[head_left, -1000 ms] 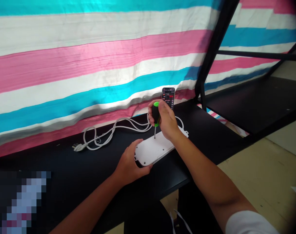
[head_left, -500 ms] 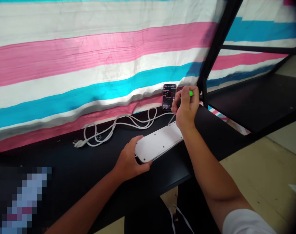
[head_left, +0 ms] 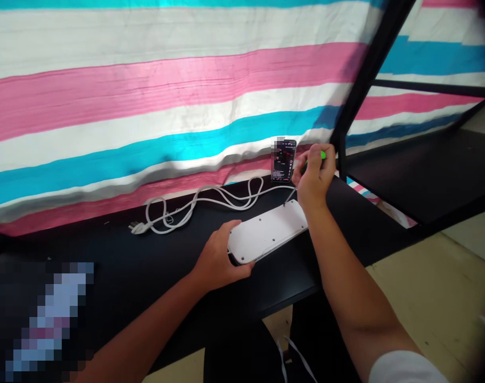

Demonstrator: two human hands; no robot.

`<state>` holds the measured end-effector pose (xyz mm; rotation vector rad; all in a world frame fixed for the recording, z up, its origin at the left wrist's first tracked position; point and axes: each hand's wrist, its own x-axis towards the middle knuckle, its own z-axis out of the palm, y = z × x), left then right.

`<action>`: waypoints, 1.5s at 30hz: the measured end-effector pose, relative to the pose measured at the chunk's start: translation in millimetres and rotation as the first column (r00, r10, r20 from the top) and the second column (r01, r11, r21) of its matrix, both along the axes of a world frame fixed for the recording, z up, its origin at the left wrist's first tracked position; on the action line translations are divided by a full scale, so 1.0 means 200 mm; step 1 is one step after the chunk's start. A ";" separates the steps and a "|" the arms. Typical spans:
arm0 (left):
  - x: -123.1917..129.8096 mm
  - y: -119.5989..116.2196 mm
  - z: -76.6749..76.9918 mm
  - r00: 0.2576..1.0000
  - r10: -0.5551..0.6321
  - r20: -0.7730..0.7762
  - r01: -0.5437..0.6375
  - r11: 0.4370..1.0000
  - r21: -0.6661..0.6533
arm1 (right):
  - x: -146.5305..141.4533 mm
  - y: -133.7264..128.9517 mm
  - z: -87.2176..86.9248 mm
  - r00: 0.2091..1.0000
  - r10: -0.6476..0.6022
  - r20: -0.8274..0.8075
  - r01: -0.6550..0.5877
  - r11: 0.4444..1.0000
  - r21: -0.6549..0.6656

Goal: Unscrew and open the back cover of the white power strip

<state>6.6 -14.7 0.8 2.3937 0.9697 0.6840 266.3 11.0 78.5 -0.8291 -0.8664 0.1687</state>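
A white power strip (head_left: 266, 232) lies on the black desk with its screw-holed underside up. My left hand (head_left: 222, 255) grips its near left end, fingers on the far side and thumb on the near side. Closed in a fist, my right hand (head_left: 316, 173) holds a screwdriver with a green handle (head_left: 322, 155). The thin metal shaft slants down to the strip's far edge, its tip at a screw hole there. My right wrist and forearm cover the strip's right end.
The white cord (head_left: 194, 205) lies in loops behind the strip, its plug (head_left: 138, 229) at the left. A phone (head_left: 284, 162) leans against the striped sheet (head_left: 166, 133). Black shelving (head_left: 426, 165) stands at the right. A blurred-out item (head_left: 50, 319) lies at the lower left.
The whole view has shifted, so things appear slightly further right. Both hands keep their holds, and the screwdriver tip stays at the strip's far edge.
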 end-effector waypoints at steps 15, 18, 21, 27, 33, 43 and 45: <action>-0.01 0.01 -0.02 0.997 -0.029 0.069 0.031 0.999 -0.025 | 0.08 0.04 -0.06 0.981 0.161 -0.104 -0.161 0.987 0.014; -0.01 0.01 -0.03 0.997 -0.034 0.075 0.037 0.999 -0.035 | 0.13 0.02 -0.05 0.967 0.219 -0.130 -0.221 0.975 -0.007; -0.01 0.01 -0.02 0.996 -0.042 0.076 0.045 0.998 -0.042 | 0.16 -0.02 -0.05 0.950 0.282 -0.134 -0.289 0.957 -0.037; 0.00 0.01 -0.02 0.995 -0.062 0.084 0.064 0.998 -0.029 | 0.14 -0.05 -0.07 0.946 0.292 -0.142 -0.293 0.956 0.016; 0.00 0.01 -0.03 0.986 -0.118 0.120 0.116 0.993 0.020 | 0.09 -0.10 -0.07 0.977 0.210 -0.028 -0.211 0.977 -0.023; -0.01 0.01 -0.04 0.982 -0.145 0.120 0.146 0.989 0.001 | 0.09 -0.13 -0.06 0.974 0.209 -0.085 -0.212 0.977 -0.026; -0.01 0.01 -0.04 0.984 -0.140 0.114 0.141 0.990 -0.005 | 0.09 -0.13 -0.06 0.974 0.212 -0.083 -0.216 0.975 -0.051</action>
